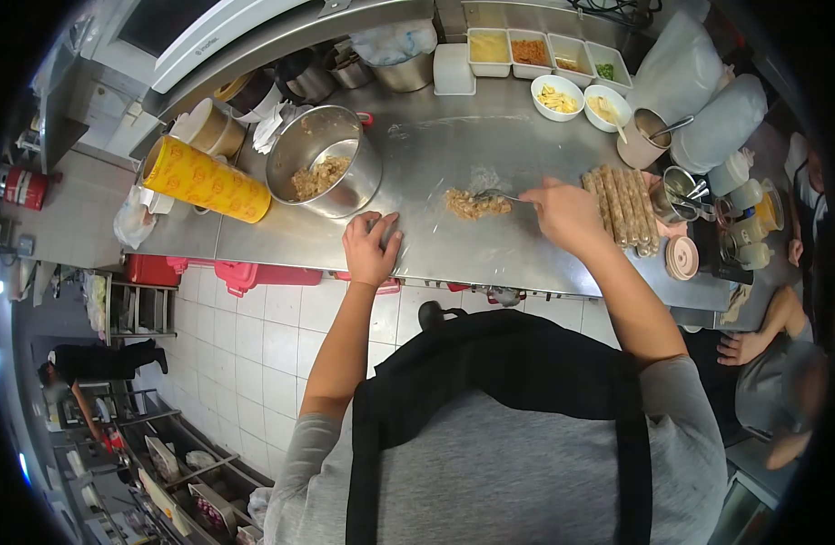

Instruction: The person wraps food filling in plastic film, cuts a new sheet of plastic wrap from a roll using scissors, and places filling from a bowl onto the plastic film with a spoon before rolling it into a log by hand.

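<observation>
My right hand (567,214) is closed round the handle of a fork (499,194), whose head touches a mound of brown grainy mixture (472,205) on clear film on the steel counter (435,246). My left hand (371,245) rests on the counter's front edge with its fingers apart, holding nothing. Just behind it stands a large steel pot (355,173) with more of the mixture (319,178) inside. To the right of my right hand lie several wrapped rolls (620,207) side by side.
Behind are white trays of ingredients (529,53) and two white bowls (556,97). A yellow patterned container (207,179) lies left of the pot. Cups with spoons (676,193) and pink lids (681,258) are at right. A co-worker's arm (762,336) shows at far right.
</observation>
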Tool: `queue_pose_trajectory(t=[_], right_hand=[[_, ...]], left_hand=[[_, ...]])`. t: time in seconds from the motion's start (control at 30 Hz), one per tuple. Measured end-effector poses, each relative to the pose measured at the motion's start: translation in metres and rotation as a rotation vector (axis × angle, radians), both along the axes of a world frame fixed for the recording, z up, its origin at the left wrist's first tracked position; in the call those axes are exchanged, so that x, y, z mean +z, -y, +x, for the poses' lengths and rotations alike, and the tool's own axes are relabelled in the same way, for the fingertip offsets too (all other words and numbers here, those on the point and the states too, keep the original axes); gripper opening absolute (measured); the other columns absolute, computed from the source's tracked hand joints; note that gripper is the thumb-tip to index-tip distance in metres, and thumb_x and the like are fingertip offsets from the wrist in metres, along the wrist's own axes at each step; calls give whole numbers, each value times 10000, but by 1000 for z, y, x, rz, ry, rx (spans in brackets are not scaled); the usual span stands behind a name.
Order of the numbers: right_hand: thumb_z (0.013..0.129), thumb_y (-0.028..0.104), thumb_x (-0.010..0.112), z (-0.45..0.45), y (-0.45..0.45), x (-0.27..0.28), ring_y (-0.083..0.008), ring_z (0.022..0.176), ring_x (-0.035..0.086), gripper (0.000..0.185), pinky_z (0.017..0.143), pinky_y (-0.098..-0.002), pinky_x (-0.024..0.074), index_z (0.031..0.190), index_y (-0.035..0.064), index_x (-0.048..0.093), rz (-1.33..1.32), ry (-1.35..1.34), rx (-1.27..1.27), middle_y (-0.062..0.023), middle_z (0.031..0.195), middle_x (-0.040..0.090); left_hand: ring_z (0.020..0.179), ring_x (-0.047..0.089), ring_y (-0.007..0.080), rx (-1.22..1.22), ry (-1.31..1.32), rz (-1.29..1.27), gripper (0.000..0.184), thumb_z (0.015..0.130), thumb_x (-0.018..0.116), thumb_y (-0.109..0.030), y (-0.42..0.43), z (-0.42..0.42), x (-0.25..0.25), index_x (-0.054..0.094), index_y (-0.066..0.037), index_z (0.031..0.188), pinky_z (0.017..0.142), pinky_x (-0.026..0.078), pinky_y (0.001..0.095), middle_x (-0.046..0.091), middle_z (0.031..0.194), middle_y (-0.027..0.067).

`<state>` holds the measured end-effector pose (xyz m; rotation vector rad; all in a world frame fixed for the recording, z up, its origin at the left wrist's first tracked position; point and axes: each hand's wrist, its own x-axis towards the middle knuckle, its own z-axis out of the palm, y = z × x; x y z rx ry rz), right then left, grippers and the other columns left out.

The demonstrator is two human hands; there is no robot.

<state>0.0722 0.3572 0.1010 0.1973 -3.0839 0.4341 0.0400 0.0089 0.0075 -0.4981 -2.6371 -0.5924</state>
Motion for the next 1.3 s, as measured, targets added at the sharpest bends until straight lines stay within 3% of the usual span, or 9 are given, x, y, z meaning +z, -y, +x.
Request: queue_pose_trajectory(t=[0.13,0.33,0.43,0.53,0.97,1.13,1.23,1.3], right_hand=[[850,133,534,2,8,18,-332,883,649,274,739,-446,518,1023,216,729,-13,8,-39,-119,992,654],[836,126,529,-18,40,-19,-330,936,632,301,783,-460,506,1046,217,724,-125,21,110,-118,996,659],[836,130,525,-20,33,-9,-328,932,632,307,776,-461,505,1055,222,718,-156,32,-3,-110,998,661],[787,76,529,-17,35,-21,-316,950,646,379,792,-435,522,1069,247,717,-129,16,113,-97,1042,666],[778,81,548,23,6,-8,-322,920,654,404,762,-462,517,1121,236,694,-128,17,-41,-145,999,647],[787,66,527,-1,46,-29,-348,895,651,415,764,-459,525,1124,241,694,-142,39,77,-134,1022,648],[782,77,536,8,41,-17,-355,883,648,411,755,-463,520,1131,229,691,-228,-58,40,-137,1013,647],[778,85,542,16,28,-10,-351,870,647,417,741,-462,518,1141,231,688,-143,44,58,-134,1010,647]], left_hand=[[1086,490,289,1,15,3,347,782,708,-266,0,0,0,686,-212,1125,950,373,432,552,1116,82],[1075,498,288,7,6,0,341,786,709,-264,-1,0,0,687,-211,1122,944,377,434,552,1111,84],[1072,500,288,8,-2,3,337,786,710,-262,-2,1,2,690,-209,1118,941,380,433,555,1114,82],[1067,503,287,-6,4,3,332,786,709,-263,-1,0,0,693,-209,1113,936,383,434,559,1113,81],[1064,514,297,-24,6,-6,336,781,705,-236,-2,-2,-1,695,-207,1116,944,394,427,563,1107,80],[1034,526,306,-27,-36,-42,336,775,708,-201,-2,0,1,696,-190,1111,906,427,429,568,1081,85],[1040,523,307,-35,-41,-41,337,779,706,-206,-1,-2,1,692,-193,1115,913,421,431,567,1085,85],[1041,522,308,-31,-42,-37,335,780,706,-207,-2,1,1,691,-193,1115,916,419,431,567,1084,86]])
